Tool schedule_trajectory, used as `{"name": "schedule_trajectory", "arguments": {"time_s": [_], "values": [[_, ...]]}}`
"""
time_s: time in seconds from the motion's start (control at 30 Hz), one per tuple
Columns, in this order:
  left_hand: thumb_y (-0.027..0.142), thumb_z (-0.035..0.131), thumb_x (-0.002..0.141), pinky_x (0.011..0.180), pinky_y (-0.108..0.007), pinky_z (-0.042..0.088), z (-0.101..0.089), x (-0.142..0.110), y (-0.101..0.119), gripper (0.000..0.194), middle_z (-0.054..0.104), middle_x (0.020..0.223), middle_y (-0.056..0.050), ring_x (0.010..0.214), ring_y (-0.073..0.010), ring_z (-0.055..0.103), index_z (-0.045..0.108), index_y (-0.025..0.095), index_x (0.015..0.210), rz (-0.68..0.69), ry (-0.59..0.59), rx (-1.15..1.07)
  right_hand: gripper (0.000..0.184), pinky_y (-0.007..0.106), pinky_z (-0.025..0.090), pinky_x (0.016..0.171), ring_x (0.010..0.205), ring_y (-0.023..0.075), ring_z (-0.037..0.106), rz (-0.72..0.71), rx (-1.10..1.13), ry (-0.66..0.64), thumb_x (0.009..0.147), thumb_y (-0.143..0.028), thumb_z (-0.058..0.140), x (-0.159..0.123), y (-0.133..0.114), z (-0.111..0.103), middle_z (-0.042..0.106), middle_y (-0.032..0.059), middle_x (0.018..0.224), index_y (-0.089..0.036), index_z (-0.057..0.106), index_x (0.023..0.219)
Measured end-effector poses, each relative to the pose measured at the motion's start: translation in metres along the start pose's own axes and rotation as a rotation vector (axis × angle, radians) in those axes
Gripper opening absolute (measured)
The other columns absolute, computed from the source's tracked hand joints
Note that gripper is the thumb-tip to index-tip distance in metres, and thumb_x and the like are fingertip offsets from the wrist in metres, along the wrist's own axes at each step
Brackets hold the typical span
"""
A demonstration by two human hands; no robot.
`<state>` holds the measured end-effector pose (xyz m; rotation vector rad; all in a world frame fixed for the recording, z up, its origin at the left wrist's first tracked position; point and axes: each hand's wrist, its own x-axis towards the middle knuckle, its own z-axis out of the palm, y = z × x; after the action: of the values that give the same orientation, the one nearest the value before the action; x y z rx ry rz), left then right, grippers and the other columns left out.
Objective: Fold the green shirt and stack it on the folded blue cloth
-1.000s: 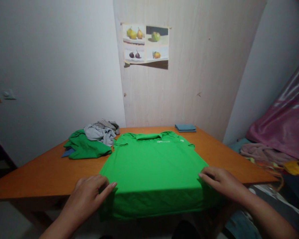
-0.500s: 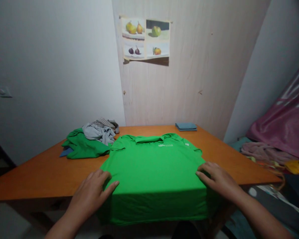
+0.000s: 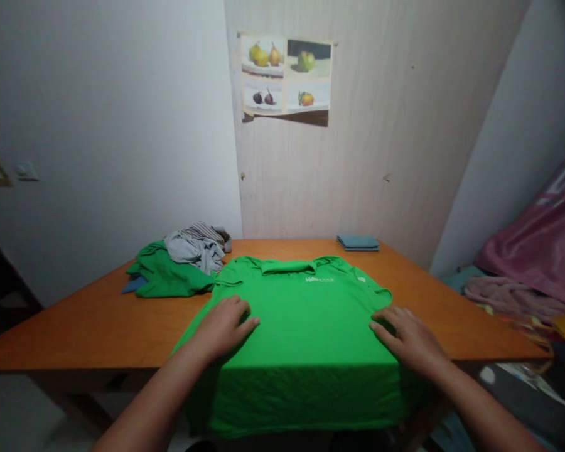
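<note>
Had green shirt (image 3: 306, 326) spread on desk (image 3: 98, 333), white print (image 3: 319, 280) up, collar (image 3: 288, 267) toward wall (image 3: 311, 188), hem (image 3: 301, 402) hanging over front edge. Found most room for moving on right: broad stretch of desktop from shirt out to right edge, running back to folded blue cloth (image 3: 358, 243) near rear edge. Had another open stretch at left front, before clothes pile (image 3: 169, 276). Tighter behind: narrow strip between collar and rear edge. Had left sleeve (image 3: 229, 275) right by pile; couldn't tell touching from just beside.

Saw left hand (image 3: 223, 326) palm down over left part of shirt, fingers loosely bent, thumb out, released. Saw right hand (image 3: 405, 339) at shirt's right side, just below right sleeve (image 3: 365, 289), thumb and fingers apart, also released. Couldn't tell pressure.

Versus 1 s earlier: found left hand moved forward and inward from shirt's left side. Found right hand still at right side. Found shirt nearer, more hem hanging, right sleeve spread wider.

Counted 2 hands, 1 spread shirt, 1 pile with at least 4 pieces (green, grey, striped, blue), 1 folded cloth, 1 sheet (image 3: 286, 75) with 4 fruit pictures on wall.
</note>
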<state>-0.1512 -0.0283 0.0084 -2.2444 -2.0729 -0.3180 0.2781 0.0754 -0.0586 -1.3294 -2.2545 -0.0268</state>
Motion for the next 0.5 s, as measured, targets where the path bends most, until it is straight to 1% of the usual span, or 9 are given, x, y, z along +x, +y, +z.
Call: {"name": "schedule_trajectory", "arguments": {"time_s": [0.13, 0.3, 0.4, 0.5], "values": [[0.054, 0.051, 0.092, 0.078, -0.033, 0.045, 0.001, 0.031, 0.003, 0.039, 0.068, 0.098, -0.011, 0.092, -0.0256, 0.063, 0.069, 0.02, 0.093, 0.025, -0.031, -0.018, 0.035, 0.043, 0.049, 0.089, 0.1, 0.0274, 0.063, 0.012, 0.019, -0.01, 0.093, -0.055, 0.052, 0.0, 0.002, 0.0, 0.07, 0.0079, 0.106, -0.027, 0.071, 0.105], [0.051, 0.053, 0.089, 0.073, -0.032, 0.046, 0.011, 0.082, 0.007, 0.035, 0.071, 0.097, -0.01, 0.086, -0.0248, 0.066, 0.072, 0.021, 0.088, 0.03, -0.081, -0.054, 0.036, 0.045, 0.049, 0.089, 0.101, 0.0283, 0.063, 0.031, 0.042, -0.032, 0.094, -0.056, 0.052, -0.001, -0.001, -0.001, 0.07, 0.0078, 0.106, -0.027, 0.069, 0.106], [0.044, 0.057, 0.087, 0.072, -0.032, 0.048, 0.019, 0.115, 0.008, 0.028, 0.073, 0.096, -0.01, 0.085, -0.0247, 0.068, 0.073, 0.02, 0.086, 0.03, -0.092, -0.071, 0.034, 0.045, 0.049, 0.089, 0.101, 0.0284, 0.063, 0.037, 0.06, -0.023, 0.094, -0.056, 0.052, -0.002, -0.002, -0.001, 0.07, 0.0076, 0.106, -0.028, 0.069, 0.106], [0.034, 0.062, 0.083, 0.072, -0.032, 0.05, 0.021, 0.149, 0.007, 0.019, 0.075, 0.09, -0.01, 0.081, -0.0245, 0.069, 0.073, 0.019, 0.081, 0.027, -0.113, -0.079, 0.034, 0.045, 0.049, 0.089, 0.1, 0.0284, 0.063, 0.055, 0.061, -0.012, 0.094, -0.056, 0.052, -0.003, -0.004, 0.0, 0.069, 0.0076, 0.106, -0.029, 0.069, 0.105]]}}
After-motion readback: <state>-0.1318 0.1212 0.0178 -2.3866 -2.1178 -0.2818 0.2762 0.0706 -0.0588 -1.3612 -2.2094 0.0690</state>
